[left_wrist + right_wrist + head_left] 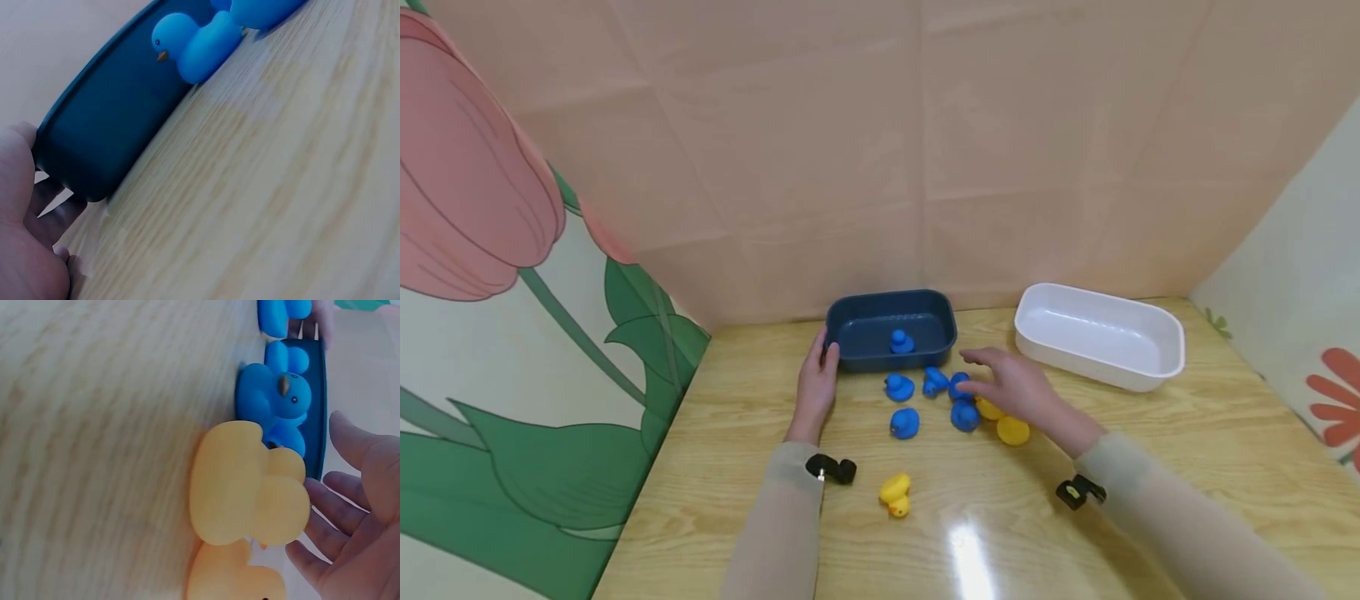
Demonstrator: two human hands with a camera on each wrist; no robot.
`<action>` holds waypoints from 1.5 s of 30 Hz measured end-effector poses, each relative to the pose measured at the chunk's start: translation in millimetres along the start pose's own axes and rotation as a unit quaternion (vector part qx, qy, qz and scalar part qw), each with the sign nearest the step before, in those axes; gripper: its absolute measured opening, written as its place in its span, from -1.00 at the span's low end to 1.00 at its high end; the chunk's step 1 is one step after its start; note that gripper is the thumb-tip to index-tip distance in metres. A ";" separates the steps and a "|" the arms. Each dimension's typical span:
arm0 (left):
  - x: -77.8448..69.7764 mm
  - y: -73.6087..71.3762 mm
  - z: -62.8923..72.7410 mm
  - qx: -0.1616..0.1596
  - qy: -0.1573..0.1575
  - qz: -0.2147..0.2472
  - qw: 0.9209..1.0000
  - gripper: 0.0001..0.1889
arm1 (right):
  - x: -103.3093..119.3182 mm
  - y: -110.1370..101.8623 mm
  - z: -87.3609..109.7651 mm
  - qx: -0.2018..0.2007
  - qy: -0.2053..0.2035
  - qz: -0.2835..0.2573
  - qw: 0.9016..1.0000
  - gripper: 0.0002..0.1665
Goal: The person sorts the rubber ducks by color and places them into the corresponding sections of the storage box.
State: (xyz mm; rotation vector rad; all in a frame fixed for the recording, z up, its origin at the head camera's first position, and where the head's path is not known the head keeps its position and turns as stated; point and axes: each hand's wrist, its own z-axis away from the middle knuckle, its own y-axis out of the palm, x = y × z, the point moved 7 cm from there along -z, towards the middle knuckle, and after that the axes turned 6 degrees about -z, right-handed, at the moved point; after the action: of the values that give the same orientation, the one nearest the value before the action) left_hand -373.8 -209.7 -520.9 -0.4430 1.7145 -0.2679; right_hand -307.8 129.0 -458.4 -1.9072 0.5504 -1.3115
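Observation:
My left hand (817, 385) holds the left end of a dark blue tub (891, 364), thumb at its front corner and fingers along its end wall. One blue rubber duck (901, 342) sits inside that tub. In front of it stand several more blue rubber ducks (905, 423). My right hand (1017, 382) hovers over the right side of this group, thumb and fingers spread, palm empty. Beneath it are two yellow rubber ducks (1013, 431), partly hidden in the head view; the right wrist view shows a nearer yellow duck (225, 487) right by the fingertips.
A white tub (1097, 367) stands at the back right. Another yellow rubber duck (895, 495) lies by itself nearer the front of the wooden table (715, 500). A pinkish cloth (820, 167) hangs behind the table.

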 end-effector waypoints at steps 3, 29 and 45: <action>1.0 1.0 0.1 -0.001 -0.003 -0.001 1.000 -0.39 | -3.2 4.2 2.2 0.009 -0.002 0.007 1.000 -0.30; 1.8 2.7 0.3 0.000 -0.004 0.001 1.000 -0.36 | -15.9 22.1 2.2 0.039 0.019 0.029 0.999 -0.30; 1.4 0.8 0.4 -0.004 -0.006 0.004 1.000 -0.36 | -16.9 24.9 -0.3 0.034 0.014 0.033 0.999 -0.38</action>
State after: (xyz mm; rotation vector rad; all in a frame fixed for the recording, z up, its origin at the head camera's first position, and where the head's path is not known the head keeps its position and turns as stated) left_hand -373.8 -209.5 -522.5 -0.4431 1.7047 -0.2528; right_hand -313.1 125.0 -487.8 -1.8035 0.5697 -1.3000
